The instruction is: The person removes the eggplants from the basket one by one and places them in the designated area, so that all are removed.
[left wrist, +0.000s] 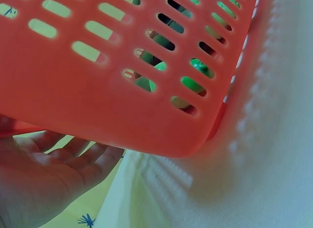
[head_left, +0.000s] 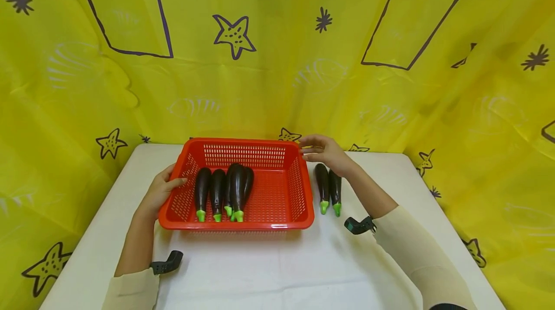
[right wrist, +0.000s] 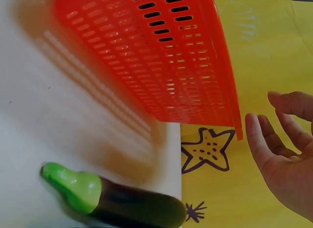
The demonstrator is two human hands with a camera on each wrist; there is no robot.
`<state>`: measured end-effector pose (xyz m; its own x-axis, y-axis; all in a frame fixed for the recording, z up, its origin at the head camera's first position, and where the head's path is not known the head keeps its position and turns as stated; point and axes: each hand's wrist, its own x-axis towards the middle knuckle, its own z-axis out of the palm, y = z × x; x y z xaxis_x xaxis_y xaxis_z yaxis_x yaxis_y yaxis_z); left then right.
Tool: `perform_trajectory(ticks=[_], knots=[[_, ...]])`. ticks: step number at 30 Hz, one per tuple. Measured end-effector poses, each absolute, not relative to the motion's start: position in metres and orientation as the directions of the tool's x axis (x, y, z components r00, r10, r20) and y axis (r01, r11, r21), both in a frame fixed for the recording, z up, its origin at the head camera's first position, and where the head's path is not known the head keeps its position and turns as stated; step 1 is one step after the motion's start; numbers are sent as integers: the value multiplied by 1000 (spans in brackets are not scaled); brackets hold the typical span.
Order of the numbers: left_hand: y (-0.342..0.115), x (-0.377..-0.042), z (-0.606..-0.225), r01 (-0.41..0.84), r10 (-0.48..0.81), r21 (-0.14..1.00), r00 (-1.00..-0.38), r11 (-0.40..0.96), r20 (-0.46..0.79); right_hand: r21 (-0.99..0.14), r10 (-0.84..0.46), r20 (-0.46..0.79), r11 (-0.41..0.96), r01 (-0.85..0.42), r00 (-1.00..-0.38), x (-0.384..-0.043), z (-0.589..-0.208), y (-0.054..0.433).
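A red slotted plastic basket (head_left: 236, 226) stands at the middle of the table, several dark eggplants (head_left: 218, 194) with green stems lying in its left half. At the basket's left rim my left hand (head_left: 158, 192) grips the edge, thumb over the top and fingers on the outer side under the lip. In the left wrist view those fingers (left wrist: 88, 164) show below the rim. My right hand (head_left: 327, 155) is at the far right corner, fingers loosely spread and holding nothing; the right wrist view shows a gap between its fingertips and the rim. Two eggplants (head_left: 322, 185) lie just right of the basket.
A white cloth (head_left: 277, 271) covers the table. Yellow curtains (head_left: 277, 83) with drawn stars and shells hang close behind the table and along both sides. Each wrist wears a black camera mount (head_left: 166, 262).
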<state>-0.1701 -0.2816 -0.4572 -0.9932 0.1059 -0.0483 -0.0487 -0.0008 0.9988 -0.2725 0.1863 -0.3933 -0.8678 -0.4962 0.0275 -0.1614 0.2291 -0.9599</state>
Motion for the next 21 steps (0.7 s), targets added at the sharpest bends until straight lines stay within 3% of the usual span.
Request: perform_trajectory(ticks=[21], knots=[[-280,-171,-455,-96,91,995,-991,12,-97,-979,-656,-44,179,-99,-753,-301,-379,127]])
